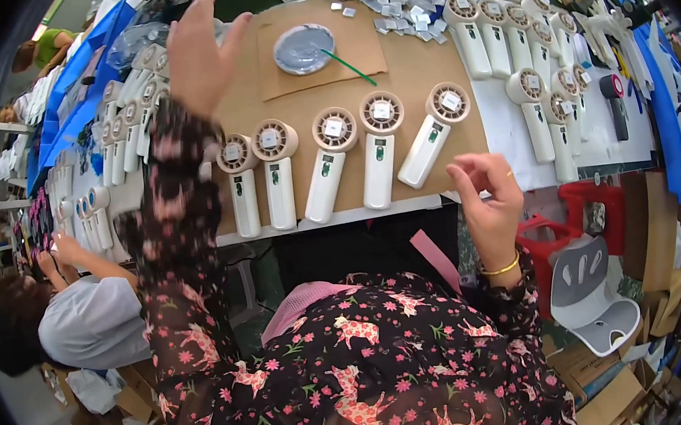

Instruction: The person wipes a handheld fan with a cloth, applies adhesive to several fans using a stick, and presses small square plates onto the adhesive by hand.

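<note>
Handheld fans (326, 185): all five nearest bear pale squares (381, 110)
Left hand (203, 58) spread open, right hand (490, 194) half-curled; loose squares (419, 21) remain piled

Red plastic stools (588, 191) at right, grey-and-white chair (581, 294), cardboard boxes (617, 400), co-worker in pale shirt (93, 325)

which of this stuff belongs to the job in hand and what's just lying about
Seemingly part of the job:
- row of five white fans, each with a small square on its head
- loose small squares
- dish of grey paste
- green stick in the dish

Probably just lying about:
- red stool
- grey chair
- dark fan with a pink head
</note>
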`<action>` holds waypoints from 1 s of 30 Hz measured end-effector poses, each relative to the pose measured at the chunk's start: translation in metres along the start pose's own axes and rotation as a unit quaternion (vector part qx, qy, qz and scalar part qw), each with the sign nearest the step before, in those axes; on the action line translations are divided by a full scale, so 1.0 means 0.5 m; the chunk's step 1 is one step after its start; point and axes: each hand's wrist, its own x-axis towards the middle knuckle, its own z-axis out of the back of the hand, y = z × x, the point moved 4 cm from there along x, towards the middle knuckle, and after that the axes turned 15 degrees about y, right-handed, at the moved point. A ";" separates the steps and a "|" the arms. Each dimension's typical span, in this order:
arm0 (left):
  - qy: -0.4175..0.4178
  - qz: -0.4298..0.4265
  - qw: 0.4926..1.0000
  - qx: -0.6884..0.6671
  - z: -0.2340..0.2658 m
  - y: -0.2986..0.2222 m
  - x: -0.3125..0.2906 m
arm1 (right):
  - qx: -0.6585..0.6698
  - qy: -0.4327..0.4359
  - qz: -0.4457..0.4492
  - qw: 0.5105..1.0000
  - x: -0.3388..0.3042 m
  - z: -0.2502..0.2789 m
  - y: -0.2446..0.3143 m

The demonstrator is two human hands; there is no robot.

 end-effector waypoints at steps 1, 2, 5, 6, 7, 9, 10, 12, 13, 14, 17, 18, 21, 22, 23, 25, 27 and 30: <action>-0.010 -0.027 0.998 -0.050 0.022 -0.085 -0.029 | -0.020 -0.012 -0.005 1.000 0.007 0.001 0.003; 0.016 -0.038 0.989 -0.143 0.048 -0.142 -0.079 | -0.033 -0.016 -0.001 0.999 0.015 -0.004 0.012; 0.081 -0.117 0.963 -0.228 0.062 -0.275 -0.204 | -0.111 -0.028 -0.023 0.993 0.039 -0.028 0.013; 0.109 -0.120 0.963 -0.214 0.061 -0.308 -0.243 | -0.148 -0.032 -0.030 0.988 0.049 -0.033 0.012; 0.138 -0.123 0.962 -0.202 0.057 -0.335 -0.275 | -0.148 -0.030 -0.032 0.988 0.057 -0.039 0.009; 0.169 -0.125 0.956 -0.203 0.041 -0.369 -0.322 | -0.225 -0.030 0.003 0.974 0.066 -0.055 0.008; 0.197 -0.130 0.950 -0.202 0.029 -0.384 -0.333 | -0.265 -0.031 0.022 0.964 0.066 -0.060 0.007; 0.203 -0.135 0.952 -0.184 0.014 -0.401 -0.342 | -0.274 -0.028 0.028 0.961 0.062 -0.064 0.002; 0.210 -0.139 0.954 -0.160 0.009 -0.408 -0.344 | -0.278 -0.027 0.038 0.959 0.062 -0.067 0.003; 0.216 -0.144 0.956 -0.135 0.004 -0.412 -0.346 | -0.283 -0.025 0.048 0.958 0.062 -0.069 0.004; 0.221 -0.139 0.959 -0.106 -0.014 -0.411 -0.345 | -0.222 0.011 0.015 0.975 0.057 -0.067 0.005; 0.224 -0.140 0.960 -0.091 -0.021 -0.410 -0.343 | -0.191 0.026 -0.004 0.981 0.053 -0.065 0.003; 0.236 -0.122 0.960 -0.093 -0.032 -0.387 -0.342 | -0.118 0.083 -0.032 0.989 0.038 -0.073 0.012; 0.242 -0.112 0.959 -0.092 -0.035 -0.382 -0.343 | -0.080 0.111 -0.045 0.990 0.034 -0.080 0.012; 0.243 -0.111 0.959 -0.094 -0.038 -0.381 -0.346 | -0.081 0.112 -0.047 0.989 0.031 -0.083 0.012; 0.241 -0.103 0.961 -0.084 -0.046 -0.380 -0.352 | -0.072 0.126 -0.027 0.989 0.026 -0.094 0.012; 0.241 -0.097 0.963 -0.079 -0.048 -0.376 -0.357 | -0.067 0.136 -0.017 0.988 0.027 -0.103 0.015; 0.248 -0.090 0.962 -0.065 -0.038 -0.361 -0.362 | -0.053 0.170 0.009 0.984 0.034 -0.118 0.019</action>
